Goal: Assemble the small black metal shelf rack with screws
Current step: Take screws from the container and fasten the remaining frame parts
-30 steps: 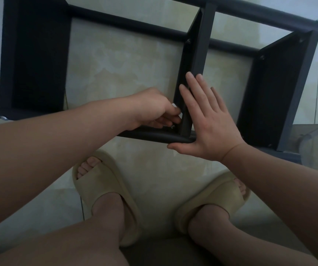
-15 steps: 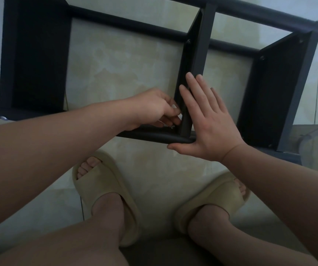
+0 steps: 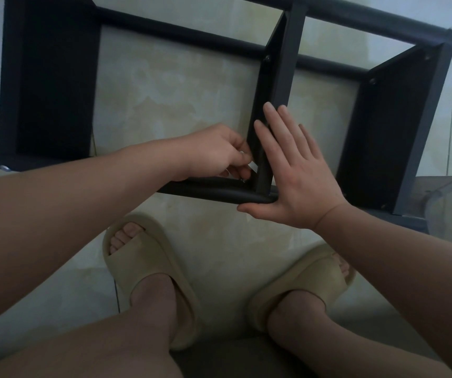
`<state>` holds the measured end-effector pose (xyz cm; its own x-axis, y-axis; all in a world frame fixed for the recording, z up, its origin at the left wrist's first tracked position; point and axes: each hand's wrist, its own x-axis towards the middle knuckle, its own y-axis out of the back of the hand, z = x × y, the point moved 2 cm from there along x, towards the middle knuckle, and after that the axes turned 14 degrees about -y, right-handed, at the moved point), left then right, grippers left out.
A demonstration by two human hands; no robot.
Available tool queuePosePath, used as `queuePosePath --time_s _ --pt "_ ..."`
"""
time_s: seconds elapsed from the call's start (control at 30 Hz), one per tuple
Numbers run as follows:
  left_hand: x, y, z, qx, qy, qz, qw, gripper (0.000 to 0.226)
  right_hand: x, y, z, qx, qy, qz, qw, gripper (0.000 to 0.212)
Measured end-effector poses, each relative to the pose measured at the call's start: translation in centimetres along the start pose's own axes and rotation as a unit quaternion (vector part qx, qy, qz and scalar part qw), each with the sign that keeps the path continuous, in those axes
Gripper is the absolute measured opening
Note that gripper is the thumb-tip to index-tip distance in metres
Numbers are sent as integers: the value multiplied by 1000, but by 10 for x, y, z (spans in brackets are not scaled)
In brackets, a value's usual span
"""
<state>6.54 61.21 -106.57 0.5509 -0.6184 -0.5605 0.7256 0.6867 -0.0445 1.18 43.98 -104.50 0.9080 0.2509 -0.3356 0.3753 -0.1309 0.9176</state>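
Rack (image 3: 287, 64) between left hand (image 3: 214, 152), right hand (image 3: 298, 173).

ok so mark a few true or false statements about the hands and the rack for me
1. The right hand presses flat, fingers straight, against the middle panel. True.
2. The left hand is idle and open. False: its curled fingers pinch a small pale piece where that panel meets the near bar.
3. The person is barefoot. False: both feet wear beige slippers.
4. The right hand holds a screwdriver. False: it holds nothing.
5. Screw heads show at the panels' far ends. True.
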Motion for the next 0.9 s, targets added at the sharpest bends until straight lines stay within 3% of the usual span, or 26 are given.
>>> queuePosePath --time_s 0.9 --pt "-4 4 -5 152 -22 -107 982 18 0 0 0 -8 2 -5 1000 118"
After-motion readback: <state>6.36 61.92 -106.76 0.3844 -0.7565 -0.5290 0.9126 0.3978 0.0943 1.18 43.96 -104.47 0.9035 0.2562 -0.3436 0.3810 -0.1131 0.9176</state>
